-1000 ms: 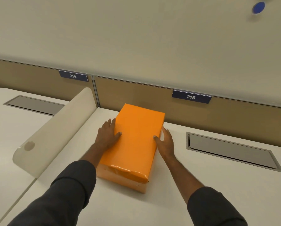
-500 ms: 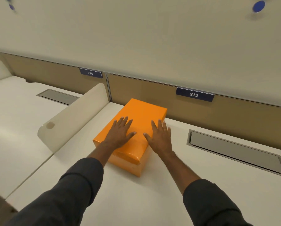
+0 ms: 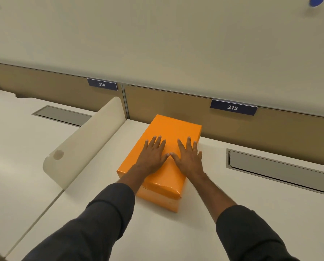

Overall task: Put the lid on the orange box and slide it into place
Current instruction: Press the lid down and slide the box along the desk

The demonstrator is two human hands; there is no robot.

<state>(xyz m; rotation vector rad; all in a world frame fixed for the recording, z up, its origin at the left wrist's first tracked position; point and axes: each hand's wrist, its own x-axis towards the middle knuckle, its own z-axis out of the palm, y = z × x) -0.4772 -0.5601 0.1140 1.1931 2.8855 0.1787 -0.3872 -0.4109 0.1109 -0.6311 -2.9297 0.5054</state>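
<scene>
The orange box [image 3: 158,199] lies lengthwise on the white desk [image 3: 214,185], its far end close to the tan back panel. Its orange lid [image 3: 173,129] covers the top, and only a paler strip of the box's near side shows below the lid's edge. My left hand [image 3: 153,155] rests flat on the lid with fingers spread. My right hand [image 3: 189,158] lies flat beside it, fingers apart, thumbs nearly touching. Neither hand grips anything.
A cream curved divider [image 3: 86,140] stands left of the box between two desks. A grey recessed cable hatch [image 3: 278,170] sits right of the box, another hatch [image 3: 63,114] on the left desk. Labels 214 [image 3: 102,84] and 215 [image 3: 232,107] hang on the back panel.
My hands left the box's sides and came to rest flat on top of the lid. The box now lies further from me, nearer the back panel.
</scene>
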